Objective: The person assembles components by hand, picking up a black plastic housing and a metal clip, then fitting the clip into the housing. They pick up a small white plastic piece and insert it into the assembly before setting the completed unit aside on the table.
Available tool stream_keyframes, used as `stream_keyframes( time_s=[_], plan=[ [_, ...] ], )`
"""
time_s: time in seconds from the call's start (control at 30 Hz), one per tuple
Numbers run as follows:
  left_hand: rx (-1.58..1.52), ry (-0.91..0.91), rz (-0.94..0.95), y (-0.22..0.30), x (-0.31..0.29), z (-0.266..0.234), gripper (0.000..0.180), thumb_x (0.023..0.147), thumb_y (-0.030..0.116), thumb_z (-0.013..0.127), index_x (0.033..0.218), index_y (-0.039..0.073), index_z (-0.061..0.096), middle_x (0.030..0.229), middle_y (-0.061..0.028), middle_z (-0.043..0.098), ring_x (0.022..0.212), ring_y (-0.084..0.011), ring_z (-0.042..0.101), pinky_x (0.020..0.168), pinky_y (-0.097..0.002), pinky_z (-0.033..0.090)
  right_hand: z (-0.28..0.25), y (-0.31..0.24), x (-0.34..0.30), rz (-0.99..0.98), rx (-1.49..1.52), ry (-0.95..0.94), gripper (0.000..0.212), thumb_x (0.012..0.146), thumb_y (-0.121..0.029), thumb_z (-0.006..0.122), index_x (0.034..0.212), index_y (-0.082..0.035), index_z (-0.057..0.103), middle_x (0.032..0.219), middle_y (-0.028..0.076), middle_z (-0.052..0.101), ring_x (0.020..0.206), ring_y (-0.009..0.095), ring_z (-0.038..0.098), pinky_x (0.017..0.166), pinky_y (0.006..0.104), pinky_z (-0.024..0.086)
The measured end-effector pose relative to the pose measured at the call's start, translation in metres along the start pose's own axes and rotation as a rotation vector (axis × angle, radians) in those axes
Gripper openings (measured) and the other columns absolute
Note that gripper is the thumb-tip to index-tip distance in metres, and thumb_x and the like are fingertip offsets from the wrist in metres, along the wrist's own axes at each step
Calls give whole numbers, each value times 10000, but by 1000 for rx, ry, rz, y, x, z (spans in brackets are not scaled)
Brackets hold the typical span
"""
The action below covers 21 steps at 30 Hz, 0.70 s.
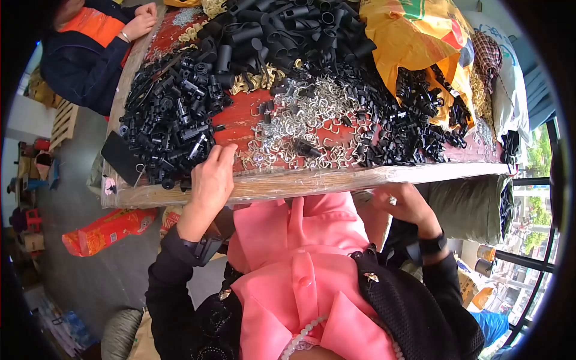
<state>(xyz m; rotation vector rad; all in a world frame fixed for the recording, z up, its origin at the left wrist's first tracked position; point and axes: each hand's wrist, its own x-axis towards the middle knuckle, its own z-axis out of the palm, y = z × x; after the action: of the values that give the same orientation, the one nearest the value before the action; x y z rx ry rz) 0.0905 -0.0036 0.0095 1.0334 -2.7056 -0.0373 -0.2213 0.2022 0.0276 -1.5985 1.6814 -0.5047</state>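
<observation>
My left hand (213, 179) reaches over the table's near edge. Its fingers are bent close together at the right side of a heap of black tubular parts (192, 102); whatever they pinch, if anything, is hidden. To the right of those fingertips, small silvery bent wire clips (315, 123) lie scattered on the red tabletop (243, 120). My right hand (409, 204) is lower, at the underside of the table's front edge, its fingers curled inward. What it may hold cannot be made out. Small black clips (402, 135) are heaped on the table beyond it.
Larger black tubes (282, 30) pile up at the back, with brass-coloured pieces (258, 79) before them. A yellow bag (414, 36) spills black parts at the right. Another person's hands (141, 23) rest at the far left corner. A red bag (111, 231) lies on the floor.
</observation>
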Motion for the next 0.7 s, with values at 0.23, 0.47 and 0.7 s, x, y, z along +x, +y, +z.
stream_keyframes(
  time_s=[0.23, 0.47, 0.7],
  plan=[
    [-2336, -285, -532, 11, 17, 0, 193, 843, 87, 438, 1017, 7, 462, 919, -116, 544, 732, -191, 587, 541, -279, 483, 41, -38, 125, -460, -538, 305, 262, 703, -140, 596, 927, -23, 532, 820, 123, 521, 765, 295, 522, 650, 381, 425],
    [-2506, -319, -727, 30, 30, 11, 203, 809, 36, 479, 1008, -1, 476, 952, -140, 539, 848, -231, 568, 653, -264, 513, 32, -24, 146, -351, -341, 337, 197, 721, -134, 543, 895, -48, 513, 772, 119, 500, 679, 300, 536, 591, 393, 444],
    [-2211, -411, -746, 53, 35, 27, 192, 796, 37, 505, 985, 12, 479, 875, -114, 563, 827, -220, 571, 642, -254, 506, 36, 4, 169, -214, -648, 399, 95, 727, -81, 473, 819, -59, 486, 744, 101, 500, 613, 276, 558, 516, 346, 464]
  ],
)
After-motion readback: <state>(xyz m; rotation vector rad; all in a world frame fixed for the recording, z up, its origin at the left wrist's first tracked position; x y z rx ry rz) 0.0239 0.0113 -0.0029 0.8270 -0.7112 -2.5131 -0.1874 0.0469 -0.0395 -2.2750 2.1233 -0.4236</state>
